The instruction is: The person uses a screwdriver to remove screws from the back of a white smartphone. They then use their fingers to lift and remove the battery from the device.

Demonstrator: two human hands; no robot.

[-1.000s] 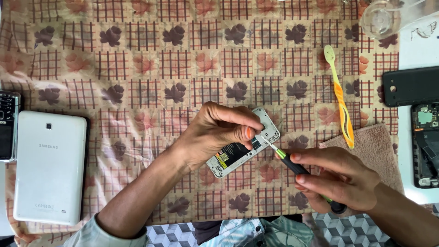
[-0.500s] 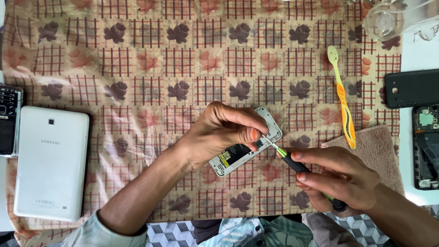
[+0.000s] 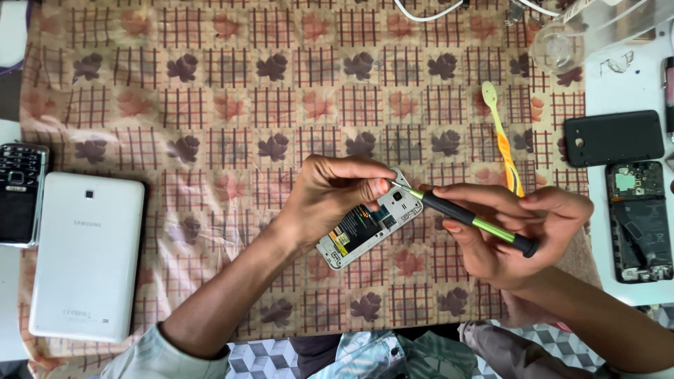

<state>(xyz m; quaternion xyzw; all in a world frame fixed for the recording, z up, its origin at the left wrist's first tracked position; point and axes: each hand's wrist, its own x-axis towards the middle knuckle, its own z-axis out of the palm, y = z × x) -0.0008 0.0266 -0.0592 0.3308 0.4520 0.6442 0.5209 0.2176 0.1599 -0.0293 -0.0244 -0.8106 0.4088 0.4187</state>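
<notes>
A small white phone (image 3: 371,226) with its back cover off lies tilted on the patterned cloth (image 3: 232,105), its battery and inner frame showing. My left hand (image 3: 330,196) rests over its upper left part, and the thumb and forefinger pinch at the screwdriver's tip. My right hand (image 3: 516,231) grips a black and green screwdriver (image 3: 470,219). The metal tip points at the phone's upper corner, near the left thumb.
A white tablet (image 3: 86,263) lies face down at the left, a black keypad phone (image 3: 20,193) beside it. An orange and yellow toothbrush (image 3: 504,144) lies right of centre. At the right are a black phone cover (image 3: 612,138), an opened phone body (image 3: 637,221) and a clear container (image 3: 583,31).
The view has shifted slightly. My right hand has raised the screwdriver's handle and turned it flatter; its tip stays at the phone's upper corner. My left hand keeps its place.
</notes>
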